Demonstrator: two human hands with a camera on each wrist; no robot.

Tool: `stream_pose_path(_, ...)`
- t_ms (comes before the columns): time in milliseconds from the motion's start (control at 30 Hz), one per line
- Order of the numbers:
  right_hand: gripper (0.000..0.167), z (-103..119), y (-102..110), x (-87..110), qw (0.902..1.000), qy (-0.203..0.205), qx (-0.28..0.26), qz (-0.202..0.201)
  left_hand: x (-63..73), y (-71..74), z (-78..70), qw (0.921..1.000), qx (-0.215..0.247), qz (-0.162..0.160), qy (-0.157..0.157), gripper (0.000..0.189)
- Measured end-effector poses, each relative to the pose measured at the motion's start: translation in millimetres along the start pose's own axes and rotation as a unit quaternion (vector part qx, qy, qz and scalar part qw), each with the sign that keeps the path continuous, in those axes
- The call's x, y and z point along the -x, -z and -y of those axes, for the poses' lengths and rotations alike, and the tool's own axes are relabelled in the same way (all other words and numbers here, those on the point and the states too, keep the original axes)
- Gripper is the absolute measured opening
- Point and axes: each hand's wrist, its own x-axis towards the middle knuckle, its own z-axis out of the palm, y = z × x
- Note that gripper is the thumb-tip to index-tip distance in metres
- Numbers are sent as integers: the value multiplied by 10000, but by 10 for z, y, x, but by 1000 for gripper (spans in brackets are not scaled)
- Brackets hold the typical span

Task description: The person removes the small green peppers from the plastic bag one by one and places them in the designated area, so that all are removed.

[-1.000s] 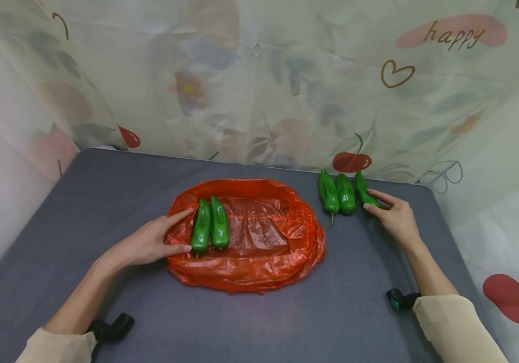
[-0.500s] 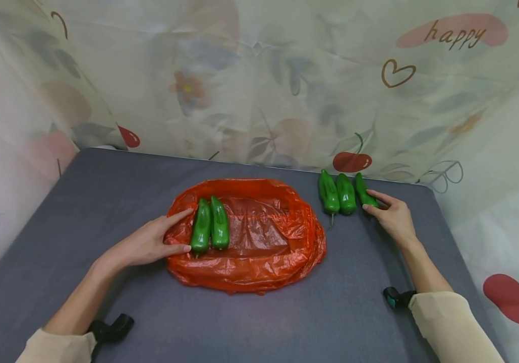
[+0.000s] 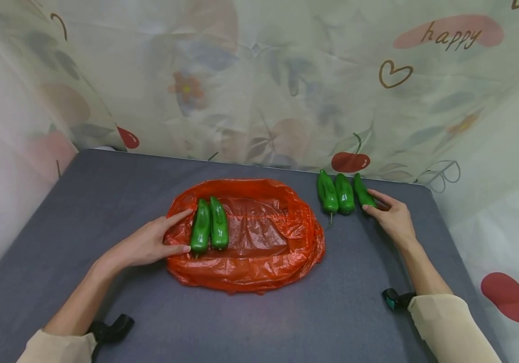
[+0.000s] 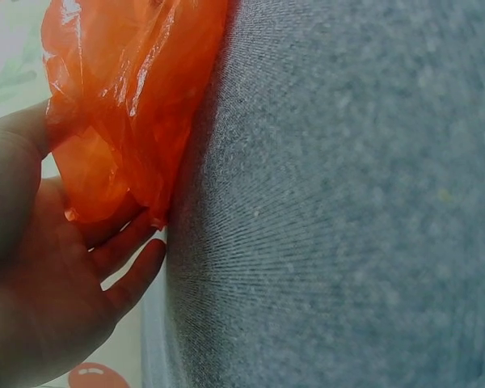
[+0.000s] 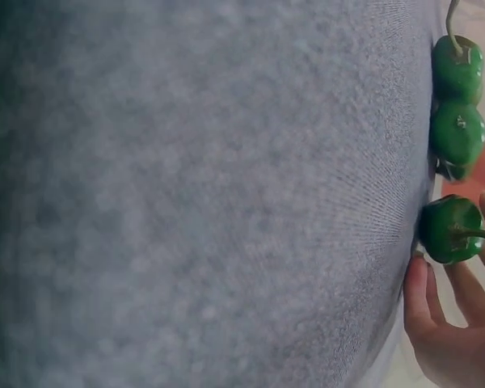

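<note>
In the head view, a crumpled red plastic bag (image 3: 261, 272) lies with its mouth spread, two green peppers (image 3: 219, 224) side by side within. My left hand (image 3: 148, 239) reaches over the bag's left edge, index finger and thumb stretched out to the leftmost pepper (image 3: 200, 228). Bag film (image 4: 137, 105) hides several of its fingertips in the left wrist view. At the far right, my right hand (image 3: 393, 217) holds another green pepper (image 3: 362, 191) between thumb and fingers. That pepper (image 5: 451, 229) shows its stem end in the right wrist view, thumb and fingers on opposite sides.
Two more green peppers (image 3: 344, 194) lie just left of the right hand, near the back edge. A dark grey cloth covers the table (image 3: 250, 327). A printed curtain (image 3: 259, 91) hangs right behind it.
The right hand and its pepper have shifted very slightly toward the other two. The left hand, bag and peppers in it stay put.
</note>
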Motion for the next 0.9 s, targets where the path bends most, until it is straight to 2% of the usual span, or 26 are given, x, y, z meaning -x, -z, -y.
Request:
stream_pose_path(200,59,-1,30,36,9995,18,-216,-211,1,0,4,10000,34,6,0,89)
stream_pose_path(467,50,33,66,97,9961,225,-492,-697,5,5,13,10000,72,9,-38,89)
stream_pose_path(700,47,74,62,141,9931,555,-701,-755,9,2,22,9999,92,0,-71,89)
stream_pose_path(900,49,235,35,265,9845,912,-1366,-621,4,3,20,9999,75,-6,-102,90)
